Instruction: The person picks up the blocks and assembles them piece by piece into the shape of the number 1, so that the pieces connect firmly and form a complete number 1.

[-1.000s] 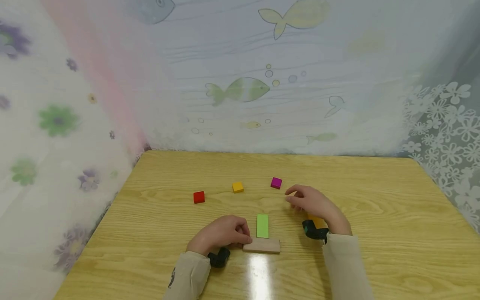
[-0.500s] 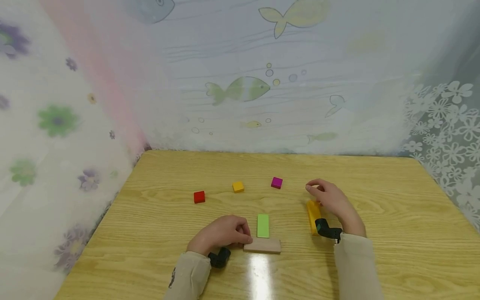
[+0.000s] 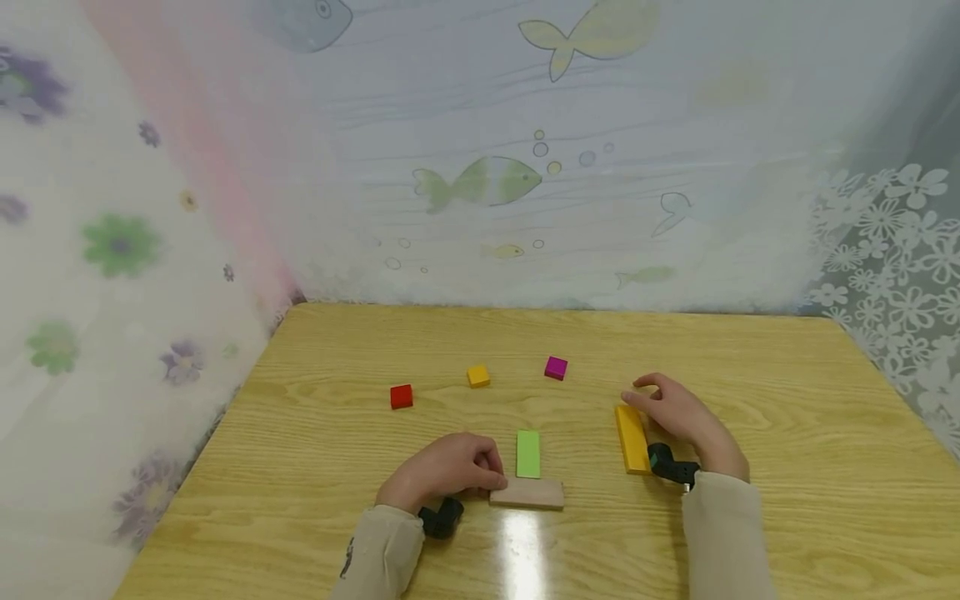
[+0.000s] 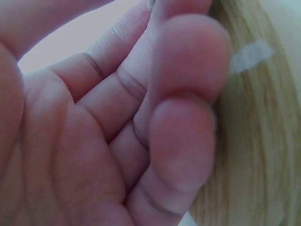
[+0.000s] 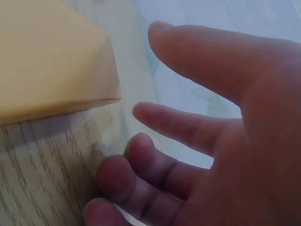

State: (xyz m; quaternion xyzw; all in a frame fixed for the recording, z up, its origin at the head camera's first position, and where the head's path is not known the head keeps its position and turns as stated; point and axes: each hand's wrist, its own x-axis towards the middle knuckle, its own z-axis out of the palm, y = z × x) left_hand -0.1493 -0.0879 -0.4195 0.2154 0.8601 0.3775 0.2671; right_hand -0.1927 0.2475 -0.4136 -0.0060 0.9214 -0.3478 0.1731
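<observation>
My left hand [image 3: 450, 468] is at the left end of a plain wooden block [image 3: 527, 493], pinching that end between thumb and curled fingers. In the left wrist view its curled fingers [image 4: 181, 141] fill the picture and hide the block. A light green block [image 3: 528, 454] lies flat just behind the wooden one, at a right angle to it. Over to the right, my right hand [image 3: 686, 421] hovers beside a long orange-yellow block [image 3: 632, 440]. Its thumb and fingers are apart with nothing between them, and in the right wrist view the block's end [image 5: 101, 70] lies just off the fingertips.
Farther back on the wood-grain table [image 3: 337, 350] are a red block [image 3: 401, 397], a small yellow block [image 3: 478, 377] and a purple block [image 3: 556, 368], spaced apart. Behind the table's far edge hangs a fish-patterned curtain [image 3: 450, 100].
My right hand has moved right, from near the purple block to the far side of the orange-yellow block, which now shows in full. The left hand and the wooden block have stayed put.
</observation>
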